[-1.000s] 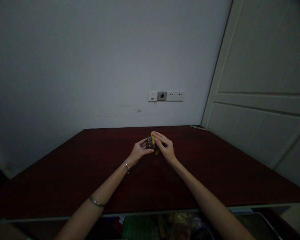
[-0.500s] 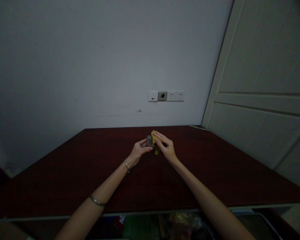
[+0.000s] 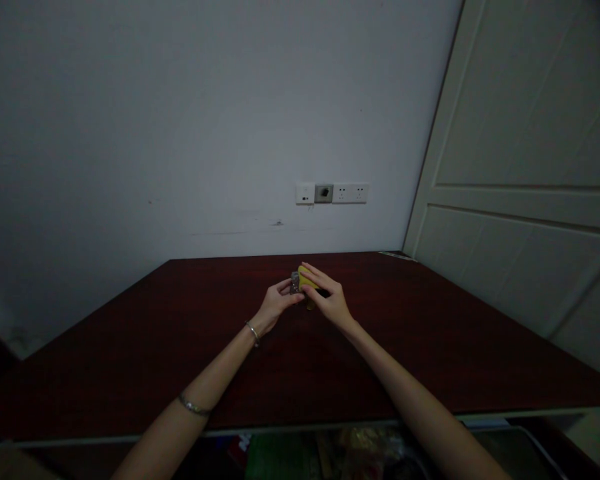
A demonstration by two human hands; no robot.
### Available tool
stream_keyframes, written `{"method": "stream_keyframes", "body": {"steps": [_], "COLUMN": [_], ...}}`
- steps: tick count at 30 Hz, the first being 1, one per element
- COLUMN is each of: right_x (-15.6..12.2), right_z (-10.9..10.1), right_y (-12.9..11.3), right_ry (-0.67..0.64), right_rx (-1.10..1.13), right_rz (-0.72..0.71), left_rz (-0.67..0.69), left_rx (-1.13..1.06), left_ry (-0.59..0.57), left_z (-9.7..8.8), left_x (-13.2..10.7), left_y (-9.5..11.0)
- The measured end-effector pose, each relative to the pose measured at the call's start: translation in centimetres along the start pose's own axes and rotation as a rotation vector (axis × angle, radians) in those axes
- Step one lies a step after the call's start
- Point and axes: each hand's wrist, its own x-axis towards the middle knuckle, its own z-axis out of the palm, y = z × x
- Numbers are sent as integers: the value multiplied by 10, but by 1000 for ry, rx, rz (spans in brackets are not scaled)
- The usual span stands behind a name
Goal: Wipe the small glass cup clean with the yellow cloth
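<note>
My left hand (image 3: 276, 303), closed, holds a small greyish, shiny object (image 3: 295, 283) between thumb and fingers; its kind is too dim to make out. A yellow cloth (image 3: 307, 277) is gripped in my right hand (image 3: 330, 298), which presses it against the right side of the grey object. The cloth covers part of that object, and a bit of yellow hangs below it. Both hands meet over the far middle of the dark red table (image 3: 220, 373).
Behind the table rises a pale wall with a row of sockets (image 3: 350, 193). A white panelled door (image 3: 520, 147) stands at the right. Under the table's front edge, several items show, among them something green (image 3: 277, 457) and a crinkled plastic bag (image 3: 367, 453).
My right hand has moved slightly left with the yellow cloth, which now covers more of the grey object. My left hand has hardly moved.
</note>
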Motion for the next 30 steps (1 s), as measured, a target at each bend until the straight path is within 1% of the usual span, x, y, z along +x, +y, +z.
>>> {"method": "stream_keyframes", "body": {"steps": [3,5,8,11,13,15,18,20,21,23,28,30], "right_x": [0,1,2,1,1,1,2,3,3,3,1,1], "right_z": [-4,-6,-5,-3,-2,-3,-7,-8,-8,-6,1,1], "right_y": [-1,0,5,9,10,9,6,5,5,5,7,7], "right_ry": [-106,-116,-71,15,43,-10,-166,-213,-207,-151,13,39], "right_rx": [-67,-73,-54,-34,-29,-42,-89,-119,-128,-135,-91,-54], "right_rz": [-83,-86,-28,53,75,41,-67,-104,-105,-79,51,81], "left_rz": [14,23,31,30,36,59,100,105,103,102,79,75], "left_rx": [24,41,106,213,279,326,358,368,372,380,387,410], "left_ry": [26,12,14,32,26,5,-34,-31,-23,-11,59,72], "left_z": [0,-1,-2,-3,-3,-3,-3,-3,-3,-5,-8,-8], "left_x": [1,2,4,6,7,7,6,6,6,6,9,9], "left_y": [2,3,3,1,-1,-2,-3,-3,-3,-4,-8,-7]}}
